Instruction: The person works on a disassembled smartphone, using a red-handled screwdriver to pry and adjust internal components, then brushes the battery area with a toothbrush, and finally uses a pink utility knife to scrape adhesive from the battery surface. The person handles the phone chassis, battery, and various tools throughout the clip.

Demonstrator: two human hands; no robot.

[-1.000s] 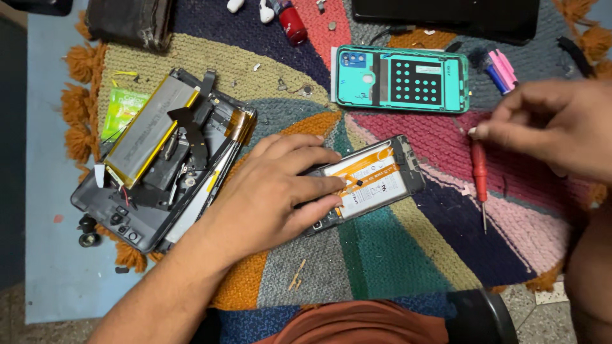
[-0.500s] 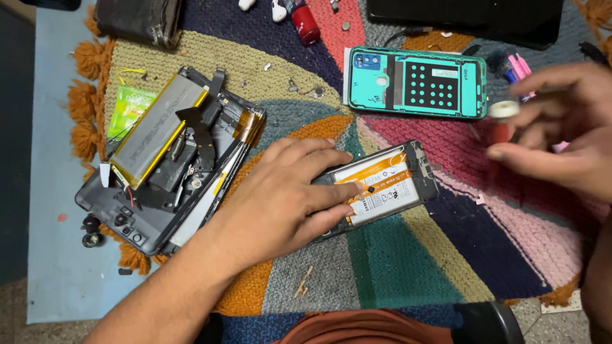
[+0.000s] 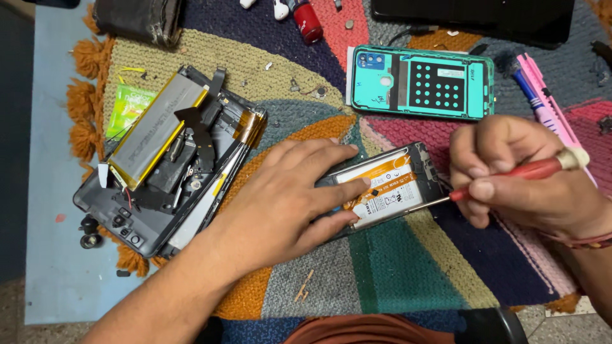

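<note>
Left hand lies flat, fingers spread, pressing down on the opened phone; nothing gripped, just pinning it to the rug. Right hand is closed round a red screwdriver, thumb + fingers pinched on the handle, white cap end pointing right. Metal tip sits at the phone's right edge, by the frame beside the orange/white battery.

Phone is mid-rug, back off, tilted a bit, between both hands.

Step in hand, as judged: working a screw or a part at the phone's right edge w/ the driver while the left steadies the body. Can't tell if the tip is seated in a screw head; too small.

Next move calls for: steady downward press from the left, tip kept square, small turns, no slipping onto the battery.

Around: teal back cover above the phone, lying inside-up. Bigger stripped device w/ grey battery left of the left hand. Pink cutter upper right. Red-capped item at top. Loose screws/bits scattered on rug.
</note>
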